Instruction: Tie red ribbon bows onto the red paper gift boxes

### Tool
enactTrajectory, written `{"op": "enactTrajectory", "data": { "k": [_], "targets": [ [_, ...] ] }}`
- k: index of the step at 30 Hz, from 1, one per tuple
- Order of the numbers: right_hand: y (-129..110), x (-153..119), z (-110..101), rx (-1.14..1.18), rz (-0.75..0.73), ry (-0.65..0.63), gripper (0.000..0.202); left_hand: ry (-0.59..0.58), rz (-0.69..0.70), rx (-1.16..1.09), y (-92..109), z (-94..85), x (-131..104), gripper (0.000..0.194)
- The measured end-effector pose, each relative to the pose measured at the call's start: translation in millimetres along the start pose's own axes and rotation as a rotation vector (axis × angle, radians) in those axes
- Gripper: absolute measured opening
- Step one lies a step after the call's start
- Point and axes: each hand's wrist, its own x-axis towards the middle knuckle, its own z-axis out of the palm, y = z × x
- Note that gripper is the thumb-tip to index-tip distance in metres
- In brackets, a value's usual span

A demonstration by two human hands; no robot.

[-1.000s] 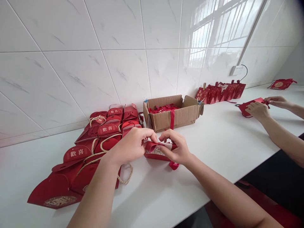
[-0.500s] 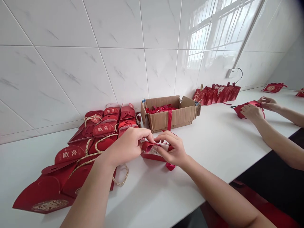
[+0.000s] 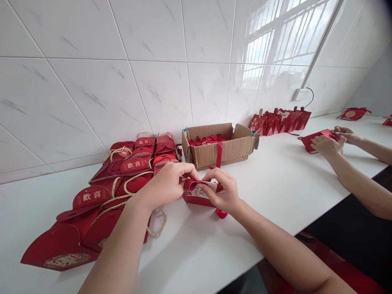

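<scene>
A small red box [image 3: 199, 199] with a pale printed pattern stands on the white table in the middle of the view. My left hand [image 3: 176, 181] is closed at its top left, thumb and fingers pinching the red flap or ribbon there. From the right, my right hand [image 3: 223, 188] pinches the same red piece, its fingertips almost touching those of my left hand. A curled red loop [image 3: 191, 185] shows between the hands. Below my right hand a bit of bright red ribbon [image 3: 221, 213] hangs beside the box. The fingertips partly hide the box top.
Red gift boxes [image 3: 92, 196] with rope handles crowd the left. Behind my hands stands a cardboard box [image 3: 239, 147] of red ribbons. Small red bags [image 3: 283, 121] line the wall. At the right, another person's hands [image 3: 327, 145] hold a red box [image 3: 312, 141].
My hands have stayed at the box, with only small finger shifts around the red loop. The view has moved slightly. The other person's hands have moved a little.
</scene>
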Motion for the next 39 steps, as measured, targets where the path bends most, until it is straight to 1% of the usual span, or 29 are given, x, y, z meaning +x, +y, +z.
{"op": "enactTrajectory", "data": {
  "k": [6,12,16,20,25,27,31,35,37,39],
  "targets": [
    [2,-1,0,0.002,-0.026,0.018,0.01,-0.032,-0.021,-0.039,0,1.6,1,0.022],
    [6,-2,-2,0.023,-0.041,0.008,0.012,-0.033,0.023,-0.048,1,2.3,3,0.027],
    [6,-2,-2,0.02,-0.024,0.004,0.014,-0.05,0.002,-0.104,-1,4.2,3,0.027],
    [6,-1,-3,0.003,-0.012,0.001,0.013,-0.05,0.003,-0.097,-4,6.2,3,0.028],
    [3,1,-4,-0.016,-0.012,0.004,0.013,-0.03,-0.015,-0.157,0,8.6,4,0.031],
    [2,1,-5,-0.023,-0.005,0.005,0.014,-0.004,-0.005,-0.19,2,10.8,4,0.034],
    [3,1,-6,-0.065,0.038,0.013,0.014,0.049,0.011,-0.186,3,15.5,5,0.04],
    [6,3,-8,-0.03,0.119,-0.04,0.007,0.066,-0.013,-0.129,4,16.4,5,0.039],
    [6,7,-11,-0.004,0.156,-0.094,0.008,0.09,-0.046,-0.038,7,14.9,3,0.034],
    [1,14,-16,-0.014,0.162,-0.171,0.011,0.102,-0.082,0.078,13,12.8,1,0.029]
  ]
}}
